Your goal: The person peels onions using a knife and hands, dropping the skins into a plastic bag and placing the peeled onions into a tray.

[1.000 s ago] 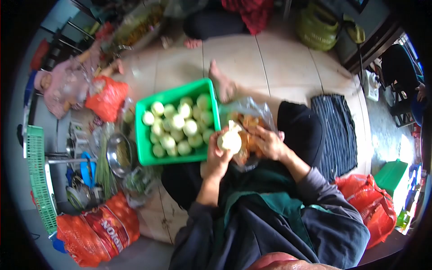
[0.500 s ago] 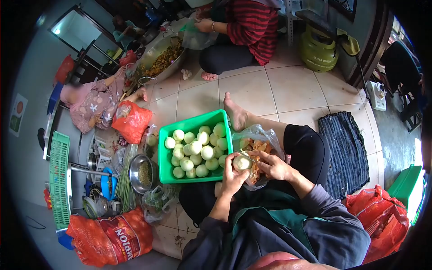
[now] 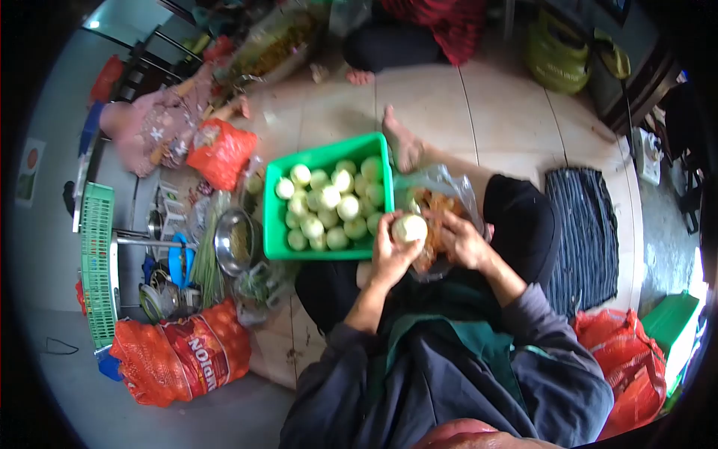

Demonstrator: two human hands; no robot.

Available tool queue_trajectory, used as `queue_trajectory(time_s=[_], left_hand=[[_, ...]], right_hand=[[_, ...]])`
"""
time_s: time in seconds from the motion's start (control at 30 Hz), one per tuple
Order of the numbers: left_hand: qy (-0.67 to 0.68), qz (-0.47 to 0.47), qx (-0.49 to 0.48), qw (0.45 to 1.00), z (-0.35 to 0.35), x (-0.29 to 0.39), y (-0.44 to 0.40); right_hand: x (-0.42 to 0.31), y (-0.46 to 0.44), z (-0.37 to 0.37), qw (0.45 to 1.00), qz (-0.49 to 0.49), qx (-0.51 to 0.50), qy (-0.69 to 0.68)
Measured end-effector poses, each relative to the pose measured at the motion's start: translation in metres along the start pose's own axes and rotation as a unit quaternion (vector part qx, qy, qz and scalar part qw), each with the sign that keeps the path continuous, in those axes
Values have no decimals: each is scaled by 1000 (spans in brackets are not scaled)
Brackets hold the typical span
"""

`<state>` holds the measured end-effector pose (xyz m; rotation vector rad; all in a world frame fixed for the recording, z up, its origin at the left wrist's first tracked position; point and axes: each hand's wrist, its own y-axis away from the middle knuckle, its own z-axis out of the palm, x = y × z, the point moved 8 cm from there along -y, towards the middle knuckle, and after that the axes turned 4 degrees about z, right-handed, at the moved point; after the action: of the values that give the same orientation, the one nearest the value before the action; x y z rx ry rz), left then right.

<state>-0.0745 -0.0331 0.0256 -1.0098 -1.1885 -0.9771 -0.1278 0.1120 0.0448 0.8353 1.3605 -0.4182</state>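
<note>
My left hand (image 3: pixel 392 260) is wrapped around a pale peeled onion (image 3: pixel 410 229), held close to the right wall of a green plastic crate (image 3: pixel 275 236). Inside the crate lie many more peeled onions (image 3: pixel 329 197). My right hand (image 3: pixel 467 243) is to the right of the held onion, over a clear plastic bag (image 3: pixel 465 191) with brown onion skins (image 3: pixel 428 258) in it. The right fingers are curled and slightly blurred; what they hold, if anything, cannot be made out.
A steel bowl (image 3: pixel 234 241), a red net sack (image 3: pixel 179 355) and a green basket (image 3: pixel 97 262) are on the left. A dark striped mat (image 3: pixel 582 239) and another red sack (image 3: pixel 624 367) lie right. Two people sit ahead, near a large food pan (image 3: pixel 273 52).
My right hand has come away from the onion, to the right over the skins. The onion stays in my left hand. The whole view has shifted, so the scene sits higher.
</note>
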Motion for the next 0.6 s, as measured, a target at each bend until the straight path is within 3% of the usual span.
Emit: queue_trajectory(time_s=[0.13, 0.2, 0.37, 0.5, 0.6], left_hand=[[123, -47, 3, 991, 8, 13, 7], [133, -41, -20, 990, 11, 21, 4], [196, -49, -13, 979, 7, 26, -2], [220, -51, 1, 974, 3, 21, -7], [184, -40, 31, 982, -3, 9, -8]], right_hand=[[14, -3, -2, 1000, -6, 18, -25], [28, -4, -5, 996, 82, -5, -45], [58, -19, -16, 997, 34, 74, -5], [51, -13, -14, 994, 104, 35, -21], [31, -7, -5, 996, 67, -7, -57]])
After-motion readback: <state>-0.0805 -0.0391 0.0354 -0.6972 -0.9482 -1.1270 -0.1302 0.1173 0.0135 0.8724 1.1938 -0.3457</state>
